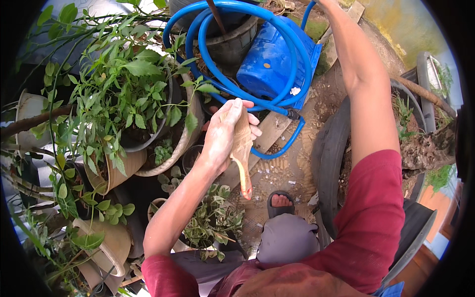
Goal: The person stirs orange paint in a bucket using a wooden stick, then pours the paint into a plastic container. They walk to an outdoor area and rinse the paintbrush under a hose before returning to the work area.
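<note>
My left hand (pixel 220 133) is closed around a flat paintbrush (pixel 242 148) with a pale wooden body. Its narrow handle, orange-red at the tip, points down toward me, while my fingers wrap the wide end. That hand is raised in front of a coiled blue hose (pixel 203 37). My right arm stretches far forward, and my right hand (pixel 324 2) is cut off by the top edge, so its fingers do not show. A length of the blue hose rises close beside it. Under the hose coils lies a blue plastic container (pixel 269 62) on its side.
Leafy potted plants (pixel 128 84) crowd the left side. A variegated plant (pixel 210 218) grows near my left knee. On the right stands a large black planter (pixel 329 153). A wooden board (pixel 272 131) lies on the dirty ground, near my sandalled foot (pixel 281 200). A wall (pixel 415 24) rises at far right.
</note>
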A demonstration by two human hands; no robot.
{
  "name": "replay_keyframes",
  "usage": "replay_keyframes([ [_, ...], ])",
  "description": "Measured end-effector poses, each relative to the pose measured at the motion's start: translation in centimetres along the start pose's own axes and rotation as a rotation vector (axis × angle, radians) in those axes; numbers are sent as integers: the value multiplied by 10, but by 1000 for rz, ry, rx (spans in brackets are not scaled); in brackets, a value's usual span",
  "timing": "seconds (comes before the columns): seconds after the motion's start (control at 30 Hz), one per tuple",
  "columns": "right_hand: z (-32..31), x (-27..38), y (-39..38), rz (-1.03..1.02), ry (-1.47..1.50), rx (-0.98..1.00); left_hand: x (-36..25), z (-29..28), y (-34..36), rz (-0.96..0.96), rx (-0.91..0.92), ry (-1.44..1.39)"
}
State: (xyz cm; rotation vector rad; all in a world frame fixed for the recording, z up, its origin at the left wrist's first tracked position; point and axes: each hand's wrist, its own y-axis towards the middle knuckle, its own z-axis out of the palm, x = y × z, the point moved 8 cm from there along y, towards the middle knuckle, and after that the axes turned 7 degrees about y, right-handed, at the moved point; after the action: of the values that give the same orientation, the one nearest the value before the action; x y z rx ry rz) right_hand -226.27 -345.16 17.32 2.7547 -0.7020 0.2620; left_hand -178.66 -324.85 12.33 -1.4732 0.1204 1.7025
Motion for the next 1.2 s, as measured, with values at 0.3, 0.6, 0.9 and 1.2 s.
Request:
replay_keyframes([
  [0.3,22,-14,-6,-236,304,-146,14,-13,-9,-8,-42,-2],
  [0.6,54,-27,25,-527,169,54,17,-14,-6,-10,-25,-99],
  [0.9,7,-3,-24,-354,39,-127,11,-3,10,16,2,-184],
  [1.2,-37,40,-80,-37,227,-65,9,19,29,25,35,-207],
])
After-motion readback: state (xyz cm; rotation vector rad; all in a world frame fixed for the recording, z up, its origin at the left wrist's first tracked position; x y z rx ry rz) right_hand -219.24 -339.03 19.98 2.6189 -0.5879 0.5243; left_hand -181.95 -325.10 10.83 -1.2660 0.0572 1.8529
